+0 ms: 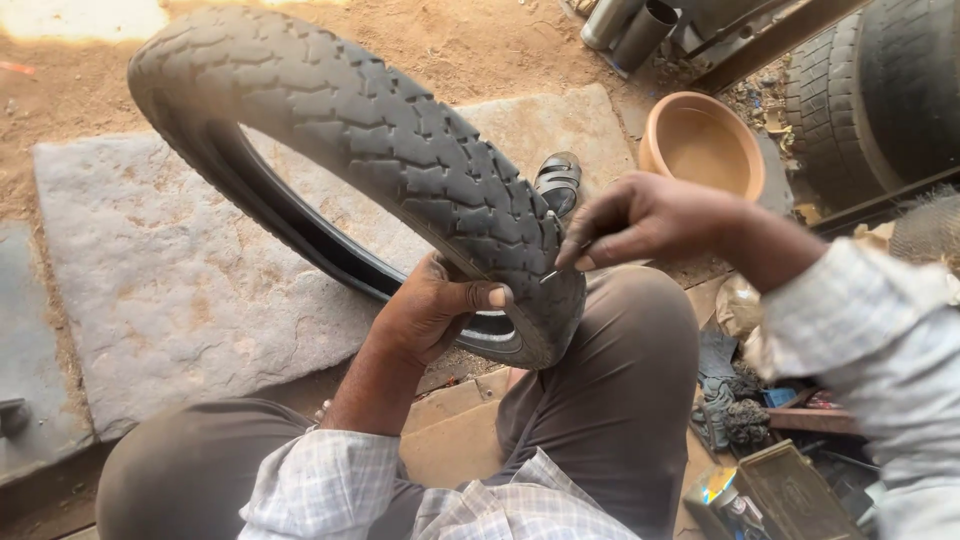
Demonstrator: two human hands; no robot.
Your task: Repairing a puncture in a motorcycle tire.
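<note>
A black motorcycle tyre [380,140] with a blocky tread stands upright between my knees, its lower end near my lap. My left hand [435,310] grips the tyre's lower edge from the inside, thumb pressed on the sidewall. My right hand [640,215] pinches a thin metal pin or nail [553,272] between thumb and fingers, its tip touching the tread at the tyre's near end. Both sleeves are a pale checked shirt.
A large flat stone slab [170,280] lies on sandy ground behind the tyre. A tan bowl [700,140] sits to the right, with a sandalled foot [558,182] beside it. Big tyres [880,90] stand at top right. Tools and a metal box [790,490] clutter the lower right.
</note>
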